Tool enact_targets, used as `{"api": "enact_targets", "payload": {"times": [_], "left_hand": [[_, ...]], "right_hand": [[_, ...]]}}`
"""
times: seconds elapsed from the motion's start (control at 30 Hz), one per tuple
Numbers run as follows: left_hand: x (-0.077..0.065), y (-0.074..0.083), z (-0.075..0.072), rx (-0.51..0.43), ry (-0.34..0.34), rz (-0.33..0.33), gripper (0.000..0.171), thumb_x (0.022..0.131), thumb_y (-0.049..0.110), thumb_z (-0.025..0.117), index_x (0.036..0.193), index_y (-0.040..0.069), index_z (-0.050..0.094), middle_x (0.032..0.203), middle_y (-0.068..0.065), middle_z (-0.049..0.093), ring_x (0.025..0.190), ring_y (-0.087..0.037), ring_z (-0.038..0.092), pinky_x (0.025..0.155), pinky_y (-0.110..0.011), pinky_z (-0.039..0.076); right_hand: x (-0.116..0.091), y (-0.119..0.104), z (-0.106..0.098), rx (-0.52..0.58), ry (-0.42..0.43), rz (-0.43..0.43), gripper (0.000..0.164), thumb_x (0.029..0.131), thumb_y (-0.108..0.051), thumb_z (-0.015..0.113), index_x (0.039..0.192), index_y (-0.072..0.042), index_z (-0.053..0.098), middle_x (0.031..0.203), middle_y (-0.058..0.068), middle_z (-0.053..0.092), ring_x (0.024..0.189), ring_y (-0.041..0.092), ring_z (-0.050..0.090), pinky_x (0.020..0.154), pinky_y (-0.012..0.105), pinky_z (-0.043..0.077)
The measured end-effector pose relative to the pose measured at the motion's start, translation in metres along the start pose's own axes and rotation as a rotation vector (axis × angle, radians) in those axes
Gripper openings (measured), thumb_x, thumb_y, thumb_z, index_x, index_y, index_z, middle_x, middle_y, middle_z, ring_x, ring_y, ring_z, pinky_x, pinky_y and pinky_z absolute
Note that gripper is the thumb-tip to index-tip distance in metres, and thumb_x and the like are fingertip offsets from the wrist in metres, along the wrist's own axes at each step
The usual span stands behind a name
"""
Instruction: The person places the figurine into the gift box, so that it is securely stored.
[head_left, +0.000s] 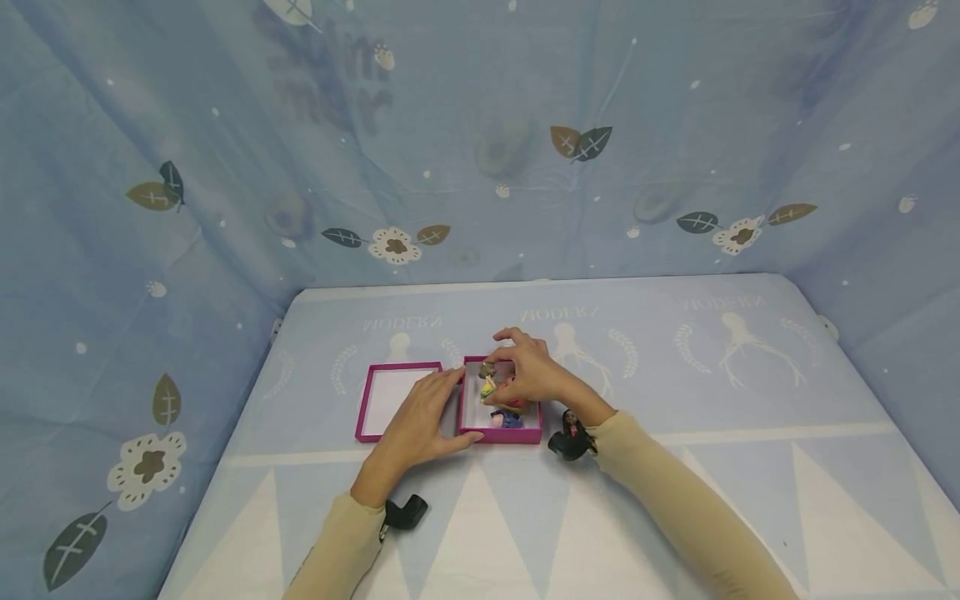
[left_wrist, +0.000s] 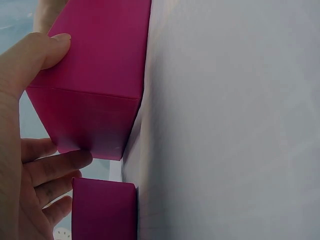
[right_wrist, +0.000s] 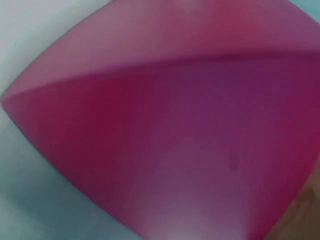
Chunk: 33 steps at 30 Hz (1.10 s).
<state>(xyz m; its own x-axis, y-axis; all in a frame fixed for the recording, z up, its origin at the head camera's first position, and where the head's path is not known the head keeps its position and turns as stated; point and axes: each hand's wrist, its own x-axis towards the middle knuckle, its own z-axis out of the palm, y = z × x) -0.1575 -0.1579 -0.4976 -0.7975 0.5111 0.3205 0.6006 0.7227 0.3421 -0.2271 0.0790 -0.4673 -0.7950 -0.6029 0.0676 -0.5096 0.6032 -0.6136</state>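
An open magenta box [head_left: 500, 436] with a pale inside holds several small figurines. One figurine in a yellow dress [head_left: 488, 388] is between the thumb and fingers of my right hand [head_left: 534, 374], which reaches in from above. A blue figurine [head_left: 512, 419] lies near the box's front wall, and a reddish one is partly covered by the hand. My left hand [head_left: 422, 417] holds the box at its front left corner. In the left wrist view its thumb [left_wrist: 56, 50] presses the front face while fingertips touch the side. Only magenta box wall [right_wrist: 165, 140] fills most of the right wrist view.
Left of the box lies a shallow magenta lid [head_left: 362, 412], its white inside up, partly behind the left hand. A dark-haired figurine in pink [head_left: 572, 422] shows beside the right wrist. Patterned cloth [head_left: 480, 150] hangs behind and at the sides of the covered table [head_left: 712, 492].
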Motion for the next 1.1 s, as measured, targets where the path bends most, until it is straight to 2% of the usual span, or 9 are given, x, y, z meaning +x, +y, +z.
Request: {"api": "enact_targets", "payload": {"times": [0.2,0.57,1.1], "left_hand": [[-0.0003,-0.0008,0.0007,0.003,0.005,0.002,0.096,0.076,0.063,0.071,0.145,0.002,0.043,0.146,-0.01,0.051,0.134,-0.03,0.048,0.115,-0.049,0.036],[-0.0019,-0.0005,0.0011,-0.002,-0.022,-0.028,0.097,0.075,0.061,0.073,0.147,0.005,0.04,0.147,-0.008,0.05,0.136,-0.03,0.046,0.116,-0.049,0.034],[-0.0007,-0.0003,0.0021,0.0,-0.004,-0.009,0.097,0.076,0.064,0.071,0.146,0.003,0.041,0.145,-0.01,0.052,0.134,-0.031,0.047,0.114,-0.051,0.036]], "right_hand": [[0.0014,-0.0021,0.003,-0.04,0.018,0.024,0.056,0.067,-0.045,0.088,0.112,-0.016,0.074,0.149,0.016,0.041,0.137,0.034,0.036,0.105,0.057,0.025],[0.0001,-0.0066,0.0041,-0.051,0.03,0.038,0.057,0.067,-0.046,0.087,0.112,-0.013,0.074,0.146,0.016,0.044,0.135,0.034,0.039,0.104,0.058,0.026],[-0.0006,-0.0093,0.0033,-0.069,0.035,0.05,0.058,0.066,-0.046,0.088,0.112,-0.013,0.074,0.145,0.016,0.045,0.135,0.033,0.039,0.105,0.058,0.025]]}}
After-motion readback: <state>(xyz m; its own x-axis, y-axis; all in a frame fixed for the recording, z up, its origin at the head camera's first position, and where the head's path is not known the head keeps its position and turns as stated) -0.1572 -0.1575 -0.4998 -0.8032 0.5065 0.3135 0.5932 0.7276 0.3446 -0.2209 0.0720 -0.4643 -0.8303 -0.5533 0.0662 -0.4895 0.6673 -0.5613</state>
